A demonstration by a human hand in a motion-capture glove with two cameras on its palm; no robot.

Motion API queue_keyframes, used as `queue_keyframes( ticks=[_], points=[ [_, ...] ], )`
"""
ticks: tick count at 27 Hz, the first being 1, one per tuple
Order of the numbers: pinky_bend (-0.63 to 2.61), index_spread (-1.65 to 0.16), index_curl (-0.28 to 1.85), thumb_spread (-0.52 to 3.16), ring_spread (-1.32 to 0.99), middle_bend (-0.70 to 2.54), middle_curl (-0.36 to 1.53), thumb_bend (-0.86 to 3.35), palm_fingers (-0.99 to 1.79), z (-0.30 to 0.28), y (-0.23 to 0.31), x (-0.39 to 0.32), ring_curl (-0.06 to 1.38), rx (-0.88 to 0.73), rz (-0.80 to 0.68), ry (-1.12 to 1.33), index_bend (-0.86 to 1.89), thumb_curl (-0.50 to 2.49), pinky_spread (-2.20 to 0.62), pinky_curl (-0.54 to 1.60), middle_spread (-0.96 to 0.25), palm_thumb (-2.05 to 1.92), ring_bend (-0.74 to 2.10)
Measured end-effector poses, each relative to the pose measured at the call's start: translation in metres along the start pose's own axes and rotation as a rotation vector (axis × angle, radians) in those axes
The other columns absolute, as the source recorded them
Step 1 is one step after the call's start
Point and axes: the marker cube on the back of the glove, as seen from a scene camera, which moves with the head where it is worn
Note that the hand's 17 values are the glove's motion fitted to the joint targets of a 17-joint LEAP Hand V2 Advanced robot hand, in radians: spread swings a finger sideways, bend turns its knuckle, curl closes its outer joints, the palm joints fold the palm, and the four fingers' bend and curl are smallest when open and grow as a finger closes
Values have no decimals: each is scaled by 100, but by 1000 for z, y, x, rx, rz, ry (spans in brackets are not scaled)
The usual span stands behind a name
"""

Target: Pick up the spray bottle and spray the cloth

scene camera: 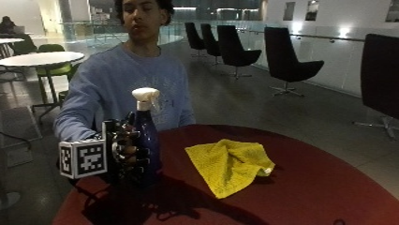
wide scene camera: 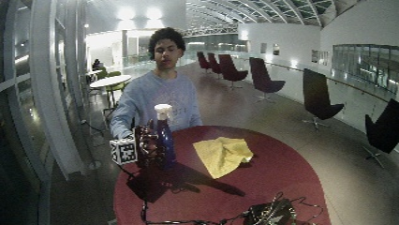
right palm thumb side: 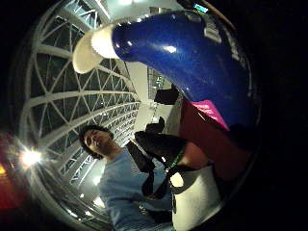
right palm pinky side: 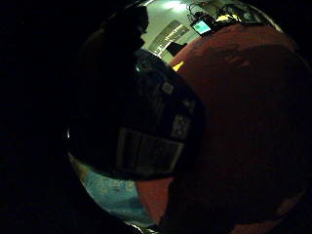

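Outside view: the gloved right hand [scene camera: 128,152] is clamped on the blue bottle [scene camera: 148,140], fingers curled round its body. The bottle stands upright near the edge of the red counter [scene camera: 312,187], its base at or just above the top; contact cannot be told. Its white spray head [scene camera: 145,97] sits well above the hand. The yellow cloth [scene camera: 229,161] lies crumpled on the counter, near the bottle but apart from it.

Wide outside view: the same layout, with bottle [wide scene camera: 165,138] and hand [wide scene camera: 147,143] at the person's side of the counter [wide scene camera: 280,173] and the cloth [wide scene camera: 222,154] towards the middle.

Thumb-side palm view: the bottle's neck and white head [right palm thumb side: 94,45] run across the picture, close to the palm.

Little-finger-side palm view: the bottle's dark labelled body [right palm pinky side: 146,131] fills much of the picture over the red counter [right palm pinky side: 243,122].

The step in hand looks like the pick-up. To do it well, lift straight up and keep the bottle upright. The grip looks low on the body, so a finger will need to reach the trigger before the nozzle is turned at the cloth.
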Motion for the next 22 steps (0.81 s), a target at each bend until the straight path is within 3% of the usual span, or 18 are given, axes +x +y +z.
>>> queue_keyframes(
  ticks=[8, 13, 18, 22],
  points=[
    [46, -44, 16, 93, 5, 27, 34, 1, 22, 13, -8, 8, 29, 56, -38, 75, 5, 28, 26, 35, 1, 45, 39],
    [47, -43, 11, 94, 6, 35, 36, 10, 42, 17, -18, 3, 32, 69, -68, 101, 2, 35, 28, 34, 0, 69, 55],
    [49, -43, 11, 93, 5, 31, 36, 8, 48, 28, -32, -17, 35, -101, -61, 103, 6, 39, 29, 35, -1, 74, 65],
    [53, -42, 10, 92, 5, 27, 35, 5, 51, 39, -47, -36, 37, -285, 26, 101, 5, 41, 29, 36, -1, 74, 70]
  ],
)
